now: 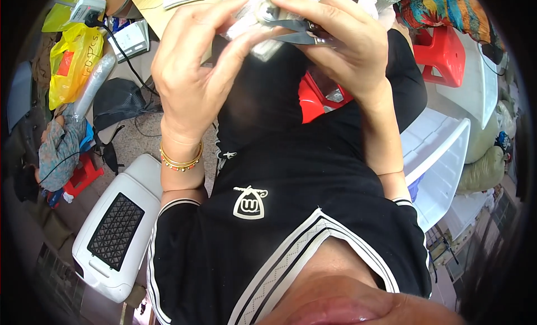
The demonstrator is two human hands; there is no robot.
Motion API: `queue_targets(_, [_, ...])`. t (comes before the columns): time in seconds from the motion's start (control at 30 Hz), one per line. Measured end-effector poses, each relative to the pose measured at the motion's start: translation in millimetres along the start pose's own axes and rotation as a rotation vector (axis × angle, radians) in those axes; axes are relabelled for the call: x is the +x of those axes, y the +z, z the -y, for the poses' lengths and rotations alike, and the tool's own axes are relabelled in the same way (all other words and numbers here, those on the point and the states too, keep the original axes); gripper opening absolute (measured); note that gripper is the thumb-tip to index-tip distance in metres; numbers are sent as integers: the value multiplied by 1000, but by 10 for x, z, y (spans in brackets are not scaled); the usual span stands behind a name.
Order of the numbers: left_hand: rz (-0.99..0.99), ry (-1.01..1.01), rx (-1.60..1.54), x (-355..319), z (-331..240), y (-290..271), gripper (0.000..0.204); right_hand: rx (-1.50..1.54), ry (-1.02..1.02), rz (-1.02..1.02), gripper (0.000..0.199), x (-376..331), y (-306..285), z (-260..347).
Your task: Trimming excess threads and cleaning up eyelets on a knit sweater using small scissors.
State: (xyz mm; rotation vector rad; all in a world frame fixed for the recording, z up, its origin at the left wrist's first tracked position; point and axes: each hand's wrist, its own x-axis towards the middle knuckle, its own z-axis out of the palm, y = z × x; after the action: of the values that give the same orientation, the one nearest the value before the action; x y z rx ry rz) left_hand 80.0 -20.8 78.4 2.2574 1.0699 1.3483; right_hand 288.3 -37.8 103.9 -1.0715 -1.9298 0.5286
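You're holding the white cloth (241, 22) up in front of you, above your lap, with the worktop (152, 12) showing behind your left hand (193, 73). That hand is pinching the cloth, thumb on the near side; your right hand (355, 53) is gripping the scissors (295, 38), dark blades pointing left and standing parted. A grey roundish bit (267, 10) is sitting by your right index fingertip, too blurred to name. Looks like you're trimming, going by blades against cloth; exact cut spot isn't showing clearly. To do it well, you're wanting the cloth taut, so the blades aren't chewing or folding it. Left thumb is sitting very near the blade tips, so you're better off angling those away before closing. You should be snipping with the tips only, short bites, and be checking no second layer is lying between the blades
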Motion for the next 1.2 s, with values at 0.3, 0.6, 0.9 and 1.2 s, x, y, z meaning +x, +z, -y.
queue_targets(0.3, [12, -88, -22, 90, -61, -8, 20, 85, -16, -191, 32, -82, 213, -165])
queue_targets(0.6, [50, 43, 183, 221, -127, -30, 14, 95, -447, -419, 24, 23, 429, -583])
queue_targets(0.9, [89, 0, 150, 236, -73, -42, 8, 200, 27, -270, 21, -34, 294, -252])
queue_targets(1.2, [25, 16, 122, 148, -10, 56, 8, 176, 4, -313, 22, -30, 334, -246])
